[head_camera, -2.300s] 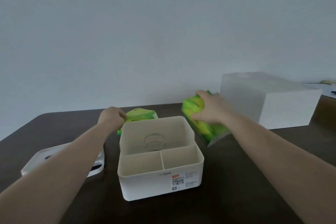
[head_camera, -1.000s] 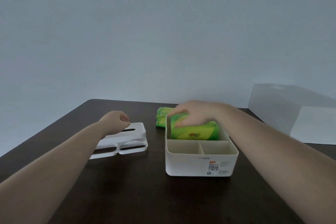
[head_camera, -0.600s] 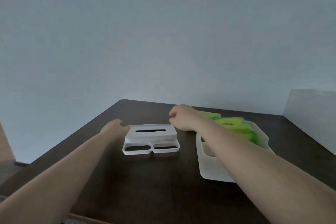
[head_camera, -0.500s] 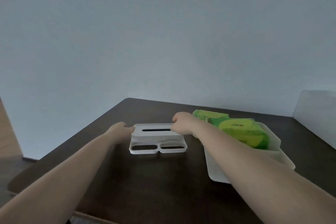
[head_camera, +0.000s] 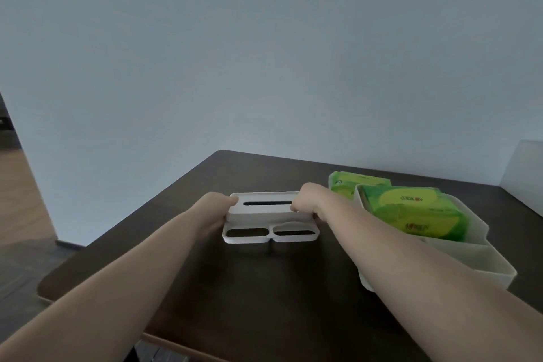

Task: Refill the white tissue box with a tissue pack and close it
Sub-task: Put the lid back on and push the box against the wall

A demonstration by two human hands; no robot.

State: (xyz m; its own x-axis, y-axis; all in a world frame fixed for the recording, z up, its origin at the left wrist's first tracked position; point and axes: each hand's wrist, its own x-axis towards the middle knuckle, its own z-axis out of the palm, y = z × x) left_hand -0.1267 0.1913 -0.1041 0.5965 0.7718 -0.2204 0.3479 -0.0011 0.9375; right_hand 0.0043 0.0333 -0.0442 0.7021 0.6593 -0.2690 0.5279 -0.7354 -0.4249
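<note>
The white lid (head_camera: 269, 216) with a tissue slot and two oval openings sits at the table's middle. My left hand (head_camera: 216, 209) grips its left end and my right hand (head_camera: 308, 200) grips its right end. The lid's near edge looks slightly raised off the table. To the right stands the open white tissue box (head_camera: 458, 261) with a green tissue pack (head_camera: 411, 216) in its large rear compartment. My right forearm crosses the box's left side.
A second green tissue pack (head_camera: 355, 185) lies on the dark table (head_camera: 264, 288) behind the box. A translucent white container (head_camera: 526, 167) stands at the far right. The table's left edge and rounded near-left corner lie close, with floor beyond.
My right hand left the tissue pack in the box and moved left to the lid. Both hands now hold the lid's ends. The view swung left.
</note>
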